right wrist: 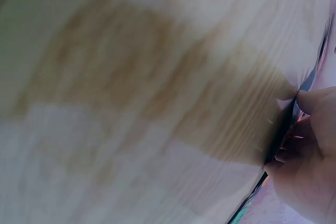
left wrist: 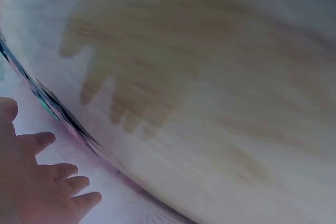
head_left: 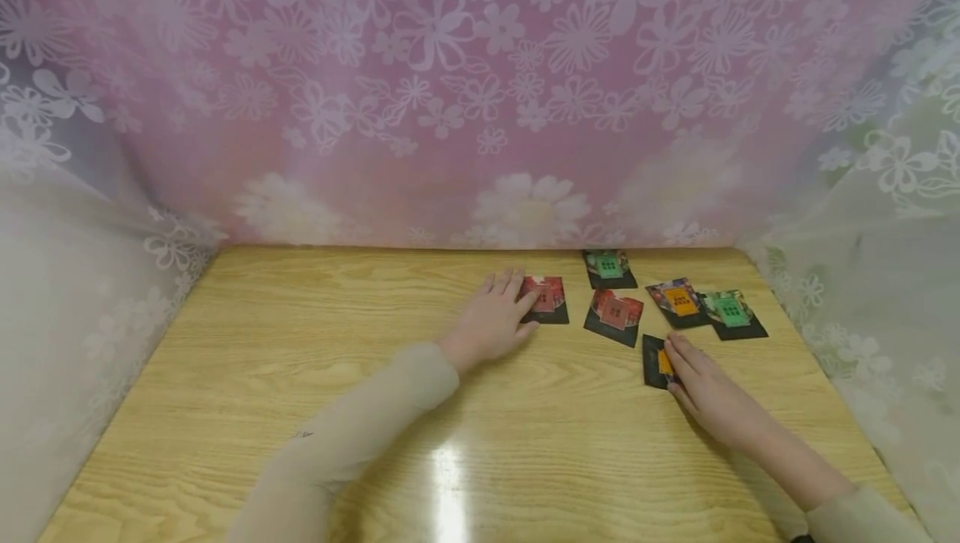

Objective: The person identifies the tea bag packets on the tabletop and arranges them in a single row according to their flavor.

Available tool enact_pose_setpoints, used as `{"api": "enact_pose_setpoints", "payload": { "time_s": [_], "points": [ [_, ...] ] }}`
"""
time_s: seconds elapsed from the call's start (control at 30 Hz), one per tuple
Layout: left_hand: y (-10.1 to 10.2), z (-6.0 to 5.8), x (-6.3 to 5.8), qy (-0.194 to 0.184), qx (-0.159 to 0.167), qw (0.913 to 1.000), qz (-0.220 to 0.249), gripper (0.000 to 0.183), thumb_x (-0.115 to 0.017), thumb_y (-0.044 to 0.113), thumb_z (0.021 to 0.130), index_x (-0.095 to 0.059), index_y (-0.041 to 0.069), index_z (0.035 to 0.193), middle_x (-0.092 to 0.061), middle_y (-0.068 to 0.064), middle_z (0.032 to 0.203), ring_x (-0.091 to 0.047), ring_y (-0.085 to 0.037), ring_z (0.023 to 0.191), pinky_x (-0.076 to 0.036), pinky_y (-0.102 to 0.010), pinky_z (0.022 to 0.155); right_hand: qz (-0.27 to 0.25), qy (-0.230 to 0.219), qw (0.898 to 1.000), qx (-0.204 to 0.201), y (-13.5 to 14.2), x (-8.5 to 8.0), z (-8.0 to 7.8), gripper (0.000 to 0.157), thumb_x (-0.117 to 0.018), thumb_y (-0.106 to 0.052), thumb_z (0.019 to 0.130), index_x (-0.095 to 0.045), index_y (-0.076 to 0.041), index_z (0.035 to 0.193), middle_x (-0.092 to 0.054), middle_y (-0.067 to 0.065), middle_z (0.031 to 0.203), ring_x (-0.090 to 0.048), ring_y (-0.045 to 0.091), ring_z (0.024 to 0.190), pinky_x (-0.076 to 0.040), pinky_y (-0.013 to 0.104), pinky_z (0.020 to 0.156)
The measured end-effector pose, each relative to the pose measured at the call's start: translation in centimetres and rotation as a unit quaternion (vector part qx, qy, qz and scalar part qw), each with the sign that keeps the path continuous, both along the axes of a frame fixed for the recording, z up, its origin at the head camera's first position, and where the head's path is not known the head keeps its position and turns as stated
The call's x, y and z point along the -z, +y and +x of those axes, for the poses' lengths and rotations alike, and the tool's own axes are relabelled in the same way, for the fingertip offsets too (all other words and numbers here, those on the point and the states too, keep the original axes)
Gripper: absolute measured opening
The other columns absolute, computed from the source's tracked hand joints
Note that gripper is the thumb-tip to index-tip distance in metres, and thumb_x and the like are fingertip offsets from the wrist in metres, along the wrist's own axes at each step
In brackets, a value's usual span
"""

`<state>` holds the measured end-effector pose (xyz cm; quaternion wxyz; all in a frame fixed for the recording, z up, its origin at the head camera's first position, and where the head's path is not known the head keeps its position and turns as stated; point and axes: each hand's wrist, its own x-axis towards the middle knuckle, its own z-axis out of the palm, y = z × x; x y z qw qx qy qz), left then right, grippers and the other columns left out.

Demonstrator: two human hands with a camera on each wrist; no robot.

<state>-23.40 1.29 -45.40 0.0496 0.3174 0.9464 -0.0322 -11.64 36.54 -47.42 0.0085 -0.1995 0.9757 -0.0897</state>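
1. The right hand [head_left: 712, 389] pinches the near orange packet [head_left: 652, 361], its thumb at the edge nearest the person and its fingertips at the opposite edge.
2. That packet lies on the right half of the table [head_left: 247, 376], turned sideways, its black end to the left and its label partly under the fingers.
3. The left hand [head_left: 491, 318] is palm down with its fingers extended, the thumb and index finger spread from the other 3.
4. Its index finger lies over the left side of the left red packet [head_left: 553, 307]; I cannot tell whether it presses.
5. Between the 2 hands is the right red packet [head_left: 613, 317], tilted and apart from both.
6. Beyond the right hand, the far orange packet [head_left: 678, 300] touches the right green packet [head_left: 733, 315] at a lower corner.
7. The back green packet [head_left: 610, 268] sits at the far edge, by the pink cloth [head_left: 420, 118].
8. Both arms wear light sleeves [head_left: 360, 426].
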Motion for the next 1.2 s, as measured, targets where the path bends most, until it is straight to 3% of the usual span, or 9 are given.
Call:
{"api": "enact_pose_setpoints", "payload": {
  "time_s": [0.3,0.57,0.73,0.93,1.2],
  "points": [
    [3.0,-0.9,0.4,0.032,0.041,0.9982,-0.029,0.060,-0.037,0.050,0.115,-0.029,0.026,0.170,-0.023,-0.010,0.178,-0.025,-0.027,0.165,-0.023,-0.044,0.136,-0.003,0.014,1.000,0.007,-0.2,-0.2,0.2,0.066,-0.071,-0.012,0.102,-0.043,0.017,0.154,-0.040,0.038,0.160,-0.043,0.056,0.145,-0.045,0.070,0.111],
    [3.5,-1.8,1.4,0.016,0.051,0.9972,-0.052,0.059,-0.039,0.046,0.116,-0.027,0.028,0.171,-0.025,-0.007,0.178,-0.025,-0.024,0.165,-0.028,-0.043,0.134,-0.005,0.015,1.000,0.010,-0.3,-0.1,0.2,0.066,-0.071,-0.013,0.102,-0.043,0.014,0.155,-0.041,0.036,0.161,-0.044,0.054,0.146,-0.045,0.069,0.112],
    [2.4,-1.7,1.3,-0.008,0.062,0.9970,-0.046,0.059,-0.039,0.043,0.116,-0.026,0.028,0.171,-0.020,-0.007,0.179,-0.020,-0.024,0.166,-0.026,-0.040,0.135,-0.006,-0.007,1.000,0.020,0.0,-0.2,0.1,0.066,-0.069,-0.014,0.104,-0.040,0.014,0.157,-0.038,0.035,0.164,-0.040,0.054,0.149,-0.042,0.069,0.115],
    [-0.3,-1.3,0.9,-0.027,0.072,0.9965,-0.033,0.054,-0.034,0.034,0.118,-0.025,0.026,0.171,-0.018,-0.007,0.179,-0.016,-0.025,0.167,-0.024,-0.040,0.135,-0.013,-0.024,0.999,0.022,0.0,-0.2,-0.1,0.066,-0.068,-0.014,0.104,-0.040,0.014,0.157,-0.037,0.035,0.164,-0.040,0.055,0.149,-0.042,0.069,0.114],
    [-4.0,-1.0,1.0,-0.034,0.077,0.9964,-0.006,0.054,-0.040,0.030,0.118,-0.029,0.025,0.170,-0.020,-0.008,0.179,-0.019,-0.026,0.167,-0.027,-0.043,0.134,-0.006,-0.023,1.000,0.013,0.0,0.0,0.1,0.067,-0.065,-0.015,0.107,-0.035,0.012,0.160,-0.034,0.035,0.166,-0.037,0.054,0.151,-0.041,0.070,0.115]
  ]
}}
